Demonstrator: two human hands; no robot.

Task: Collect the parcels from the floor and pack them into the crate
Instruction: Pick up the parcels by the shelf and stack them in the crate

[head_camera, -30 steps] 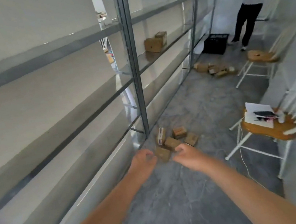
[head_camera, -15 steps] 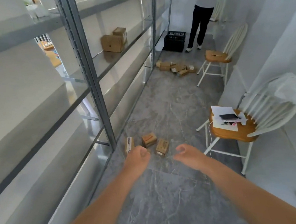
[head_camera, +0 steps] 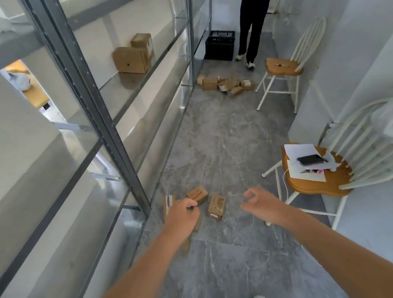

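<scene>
Parcels (head_camera: 217, 206) of brown cardboard lie on the grey marbled floor (head_camera: 214, 141) at lower centre of the frame, by the foot of a metal rack post (head_camera: 101, 116). One of them stands on edge against the post. The left hand (head_camera: 183, 214) hangs over them with its fingers curled in. Cardboard shows under its wrist, but whether it grips a parcel cannot be told. The right hand (head_camera: 257, 202), just right of them, has loosely bent fingers and holds nothing. A second heap of parcels (head_camera: 227, 85) lies farther up the frame, near a black plastic crate (head_camera: 220, 45) at top centre, where another person (head_camera: 252, 24) stands. Two cardboard boxes (head_camera: 133, 57) sit on a shelf. A white chair (head_camera: 320, 182) at right carries papers (head_camera: 299, 150) and a phone (head_camera: 310, 159).
</scene>
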